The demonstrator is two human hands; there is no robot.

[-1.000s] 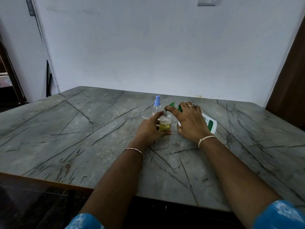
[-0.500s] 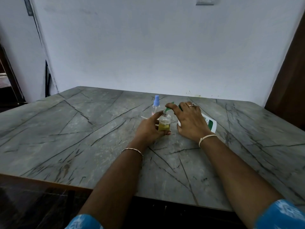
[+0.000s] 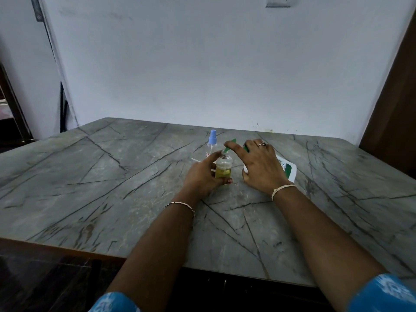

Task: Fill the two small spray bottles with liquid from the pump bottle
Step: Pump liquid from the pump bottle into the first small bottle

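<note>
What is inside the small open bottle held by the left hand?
The open bottle holds yellow liquid in its lower part; the upper part looks clear. The left hand covers its left side and base, so the bottom cannot be seen. The green spout sits at its mouth.

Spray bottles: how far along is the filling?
Partly done: the small clear uncapped bottle holds yellow liquid roughly to its middle. In hand: the left hand steadies it while the right hand works the white pump bottle's green spout over its neck. Left: the blue-capped spray bottle behind, capped, looks empty.
</note>
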